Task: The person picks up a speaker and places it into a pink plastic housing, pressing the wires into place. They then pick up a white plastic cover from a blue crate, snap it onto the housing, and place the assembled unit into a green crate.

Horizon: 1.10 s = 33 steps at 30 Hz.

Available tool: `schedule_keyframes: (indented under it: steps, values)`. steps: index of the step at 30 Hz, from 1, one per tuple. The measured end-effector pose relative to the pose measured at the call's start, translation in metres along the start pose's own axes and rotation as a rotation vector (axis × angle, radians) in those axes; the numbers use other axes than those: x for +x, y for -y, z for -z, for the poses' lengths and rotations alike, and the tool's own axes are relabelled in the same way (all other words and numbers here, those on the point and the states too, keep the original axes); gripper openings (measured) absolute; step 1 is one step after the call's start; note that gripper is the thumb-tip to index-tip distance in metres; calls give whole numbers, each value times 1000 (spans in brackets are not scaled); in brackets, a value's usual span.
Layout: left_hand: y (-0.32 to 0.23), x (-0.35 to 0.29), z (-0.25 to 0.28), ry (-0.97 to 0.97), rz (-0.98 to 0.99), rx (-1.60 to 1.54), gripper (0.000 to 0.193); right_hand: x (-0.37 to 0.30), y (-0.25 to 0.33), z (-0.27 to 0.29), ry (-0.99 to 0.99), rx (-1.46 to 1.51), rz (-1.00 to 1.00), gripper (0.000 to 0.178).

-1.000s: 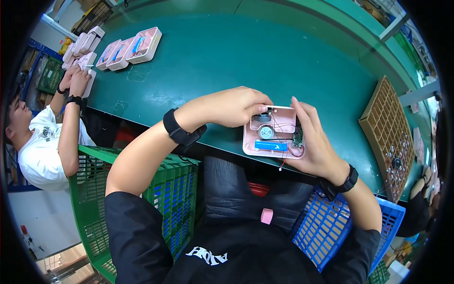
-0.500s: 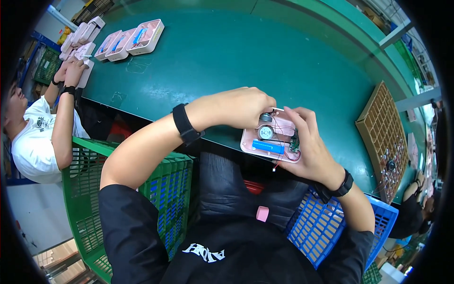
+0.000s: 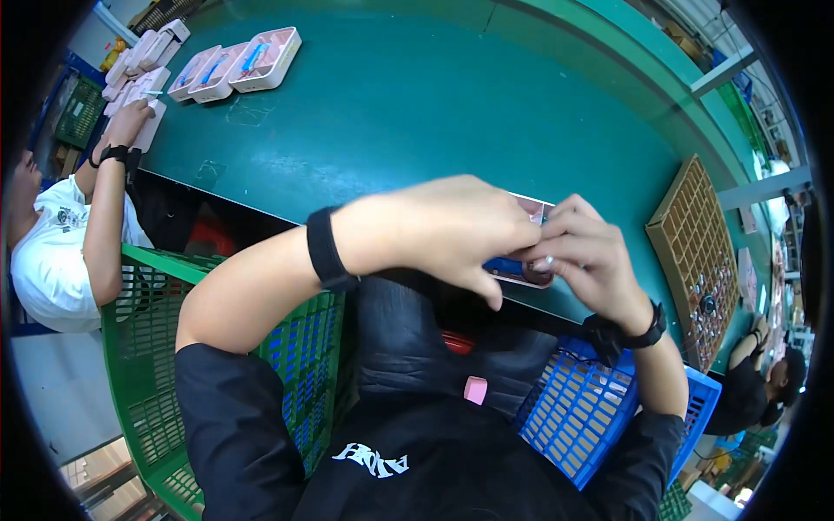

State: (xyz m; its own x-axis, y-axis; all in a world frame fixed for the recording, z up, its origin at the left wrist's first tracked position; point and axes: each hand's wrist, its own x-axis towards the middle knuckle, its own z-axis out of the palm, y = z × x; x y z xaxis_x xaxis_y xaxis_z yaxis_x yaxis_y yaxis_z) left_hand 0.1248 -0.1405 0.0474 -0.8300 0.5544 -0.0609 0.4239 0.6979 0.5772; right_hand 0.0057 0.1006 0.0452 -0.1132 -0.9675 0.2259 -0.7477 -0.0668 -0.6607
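Observation:
A pink plastic housing (image 3: 512, 274) rests at the table's near edge, mostly covered by my hands. Part of a blue cylindrical battery (image 3: 504, 266) shows inside it. Across the housing reaches my left hand (image 3: 456, 227), slightly blurred. Its thumb stands apart and points down, and its fingertips meet those of the other hand. At the housing's right side my right hand (image 3: 591, 253) is closed in a pinch. A small whitish spot shows at its thumb and fingertip, too small to identify. The speaker-like round parts and wires seen earlier are hidden.
Several pink housings with blue batteries (image 3: 265, 59) lie at the far left, near a co-worker's hand (image 3: 129, 123). A divided cardboard tray (image 3: 695, 234) of small parts stands at right. Green (image 3: 143, 365) and blue (image 3: 578, 408) crates flank me. A pink piece (image 3: 475, 390) lies by my lap.
My left hand has moved right and down over the housing, its thumb now spread. My right hand has shifted from holding the housing's side to a pinch above its right end.

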Motion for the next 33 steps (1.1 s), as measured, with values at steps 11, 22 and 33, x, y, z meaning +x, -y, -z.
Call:
schedule_keyframes:
  steps: [11, 22, 33]
  values:
    - [17, -5, -15, -329, -143, 468, 45, 7, -36, 8, -245, 544, -302, 23]
    - [7, 12, -45, -523, -173, 650, 27, 16, -33, 5, -303, 316, -194, 17]
    - [11, 3, -29, -314, -83, 510, 5, 16, -26, 7, -229, -251, 66, 19]
